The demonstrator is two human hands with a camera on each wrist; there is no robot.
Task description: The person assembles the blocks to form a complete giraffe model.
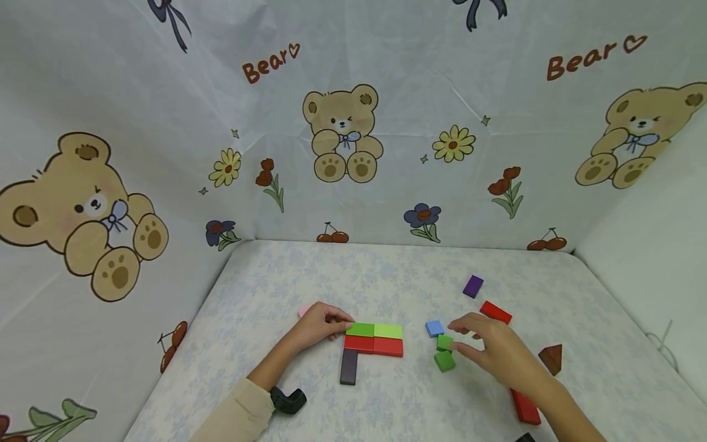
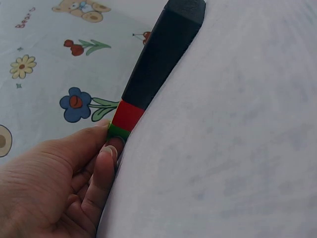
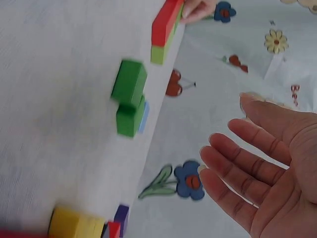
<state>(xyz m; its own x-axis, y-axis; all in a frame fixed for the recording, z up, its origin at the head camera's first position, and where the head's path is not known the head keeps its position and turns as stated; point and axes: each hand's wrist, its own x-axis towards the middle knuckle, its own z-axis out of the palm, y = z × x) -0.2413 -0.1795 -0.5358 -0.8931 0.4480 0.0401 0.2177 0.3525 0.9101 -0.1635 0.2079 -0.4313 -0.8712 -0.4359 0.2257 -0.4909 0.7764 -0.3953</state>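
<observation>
My left hand (image 1: pixel 319 324) pinches the left end of a green block (image 1: pixel 360 329); the left wrist view shows its fingertips at the block's end. Beside it lies a light green block (image 1: pixel 388 331), touching. Two red blocks (image 1: pixel 360 344) lie along their near side, and a dark grey block (image 1: pixel 348 367) extends toward me from the left red one. My right hand (image 1: pixel 497 347) hovers with fingers spread, nothing held. Nearest it are two small green blocks (image 1: pixel 444 361) and a small light blue block (image 1: pixel 434 329).
Around the right arm lie a purple block (image 1: pixel 473 286), a red block (image 1: pixel 496 312), a brown triangular block (image 1: pixel 551 359) and a long red block (image 1: pixel 525 406). A yellow block (image 3: pixel 74 223) shows in the right wrist view. Behind my left hand is a pink block (image 1: pixel 304 310).
</observation>
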